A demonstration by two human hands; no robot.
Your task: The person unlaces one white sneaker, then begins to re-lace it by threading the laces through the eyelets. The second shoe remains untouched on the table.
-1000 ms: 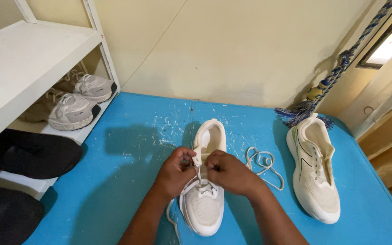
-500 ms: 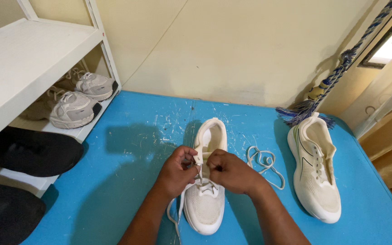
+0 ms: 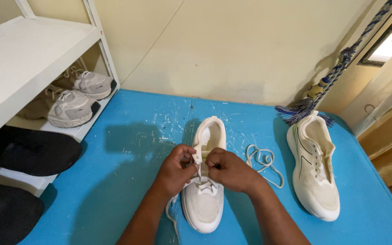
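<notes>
From the head view, a white sneaker [image 3: 203, 190] lies toe-near on the blue table [image 3: 128, 181]. The left hand [image 3: 178, 170] and right hand [image 3: 230, 170] meet over its tongue, each grip pinching its lace [image 3: 198, 171]. A loose lace [image 3: 262, 161] lies just beside; a second sneaker [image 3: 314, 170] sits apart.

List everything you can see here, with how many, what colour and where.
white shoe being laced: one, on the blue table, centre, toe towards the camera.
second white shoe: one, unlaced, on the table at right.
loose white lace: one, on the table between the two shoes.
blue table: one, flecked with white paint.
white shelf unit: one, at left.
grey-white trainers: two, on a shelf.
black shoes: two, lower left.
blue and purple rope with tassel: one, along the wall at right.
left hand: at the shoe's lace, fingers pinched.
right hand: at the same lace.
</notes>
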